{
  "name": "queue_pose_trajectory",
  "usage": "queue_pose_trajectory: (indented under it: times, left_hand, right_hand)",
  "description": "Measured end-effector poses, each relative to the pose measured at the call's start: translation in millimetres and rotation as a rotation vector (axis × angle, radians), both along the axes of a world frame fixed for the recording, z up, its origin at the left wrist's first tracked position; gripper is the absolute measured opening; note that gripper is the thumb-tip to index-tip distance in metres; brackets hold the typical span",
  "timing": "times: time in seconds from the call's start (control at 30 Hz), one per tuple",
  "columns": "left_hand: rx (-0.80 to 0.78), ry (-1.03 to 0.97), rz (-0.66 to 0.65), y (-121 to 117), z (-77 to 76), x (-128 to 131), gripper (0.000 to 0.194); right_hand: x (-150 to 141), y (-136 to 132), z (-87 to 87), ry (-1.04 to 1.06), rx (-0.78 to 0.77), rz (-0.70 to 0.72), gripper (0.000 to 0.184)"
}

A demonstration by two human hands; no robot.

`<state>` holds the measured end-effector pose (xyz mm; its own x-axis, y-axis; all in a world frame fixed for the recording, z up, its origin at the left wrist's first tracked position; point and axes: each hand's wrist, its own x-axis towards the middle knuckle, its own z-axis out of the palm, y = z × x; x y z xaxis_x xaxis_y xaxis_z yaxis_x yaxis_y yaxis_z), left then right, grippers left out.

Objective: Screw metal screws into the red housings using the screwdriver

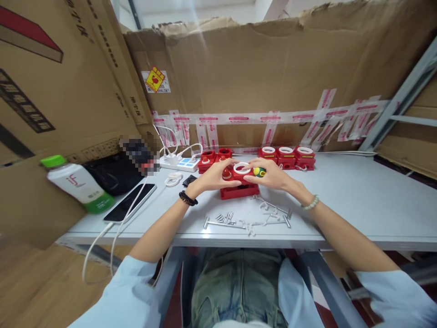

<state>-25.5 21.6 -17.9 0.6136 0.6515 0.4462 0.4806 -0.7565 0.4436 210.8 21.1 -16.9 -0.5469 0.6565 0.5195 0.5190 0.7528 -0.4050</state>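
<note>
A red plastic box (239, 187) with a white ring (242, 168) on top stands on the grey table (358, 200) in front of me. My left hand (213, 177) grips its left side, fingers curled near a round red button (226, 173). My right hand (269, 175) holds the right side, fingers closed around a green and yellow button (259, 171). Both hands press against the box.
Several metal bolts and white clips (249, 219) lie near the table's front edge. More red boxes (286, 157) line the back, by a cardboard wall. A power strip (180, 163), a phone (131, 202), a white bottle (79, 183) and a black bag sit left.
</note>
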Motion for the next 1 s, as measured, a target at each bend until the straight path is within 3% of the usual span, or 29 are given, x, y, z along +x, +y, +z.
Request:
queue_pose_trajectory:
  times: [0.3, 1.0]
  left_hand:
    - [-0.059, 0.041, -0.003, 7, -13.9, 2, 0.06]
    - [-0.105, 0.067, -0.007, 8, -16.8, 3, 0.066]
  right_hand:
    - [3, -1, 0.9, -0.177, 0.032, -0.009, 0.031]
    - [9, 5, -2.7, -0.238, 0.062, -0.019, 0.033]
